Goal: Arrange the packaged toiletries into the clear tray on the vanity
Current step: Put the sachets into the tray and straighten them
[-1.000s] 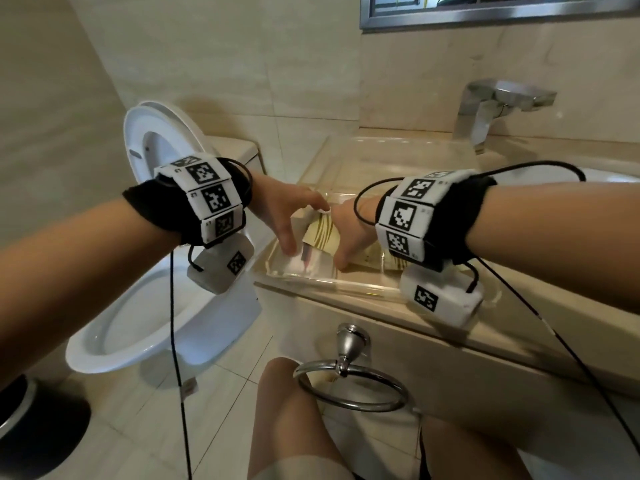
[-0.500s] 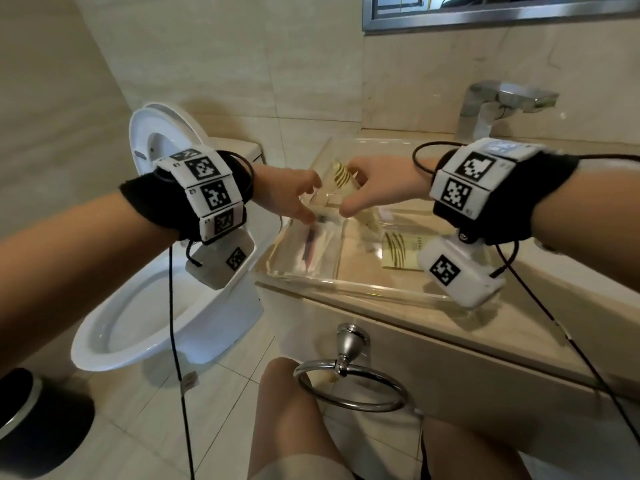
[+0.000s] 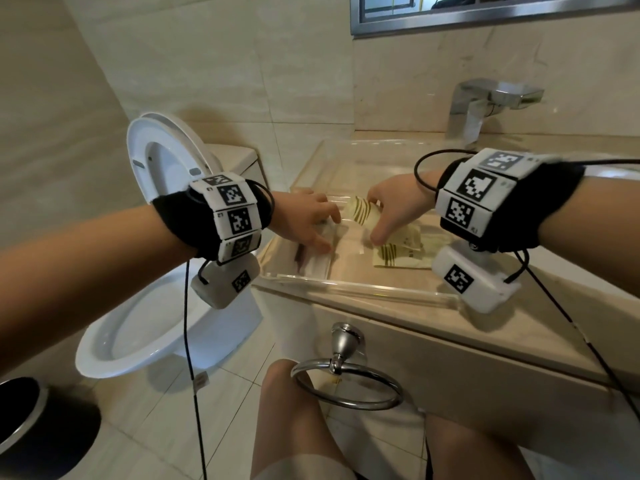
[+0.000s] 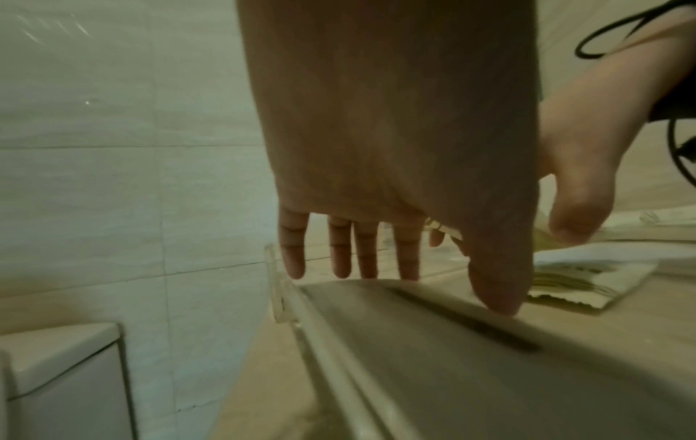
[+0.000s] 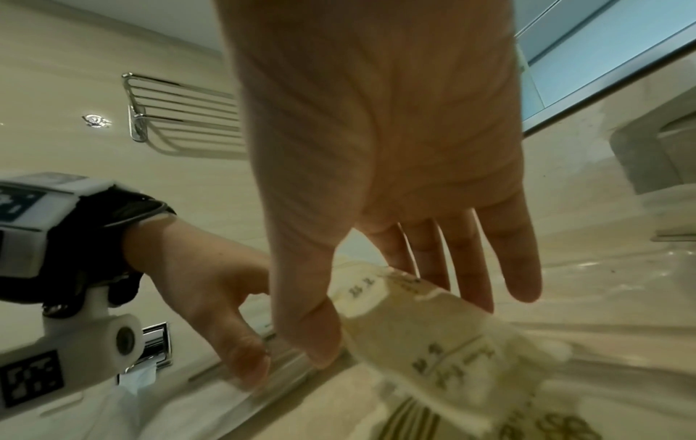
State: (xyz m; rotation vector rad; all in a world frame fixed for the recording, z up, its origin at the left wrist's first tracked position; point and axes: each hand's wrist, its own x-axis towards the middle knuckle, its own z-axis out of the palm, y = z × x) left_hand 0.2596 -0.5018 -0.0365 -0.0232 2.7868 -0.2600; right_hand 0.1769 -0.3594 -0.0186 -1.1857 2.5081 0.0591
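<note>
Right hand [image 3: 394, 209] pinches a cream striped sachet [image 3: 360, 211] between thumb and fingers, held tilted just above the clear tray [image 3: 346, 289], approx centre of it. In the right wrist view the thumb sits on the near edge of that packet w/ fingers behind it, so the grip looks light, more a guide than a clamp.

Left hand [image 3: 308, 220] has fingers straight and spread, tips down on a clear-wrapped long item [image 3: 313, 261] (poss. toothbrush, can't tell for sure) lying along the tray's left side, approx 9 o'clock from tray centre. It's pressing or nudging, not gripping.

Already in the tray: that clear-wrapped item at 9 o'clock, plus flat striped sachets [image 3: 401, 252] at approx 3 o'clock, overlapping each other, under and just beside the right hand. Exact count of those can't be told, prob. two or three.

Progress, judged: most of the way through. Several packets lie inside the tray walls; the held sachet isn't down yet. Left to do: lay it flat in the open middle strip, square up the overlapped ones. No loose packets show on the worktop [image 3: 519, 327] outside the tray, though the right arm hides part of it.
</note>
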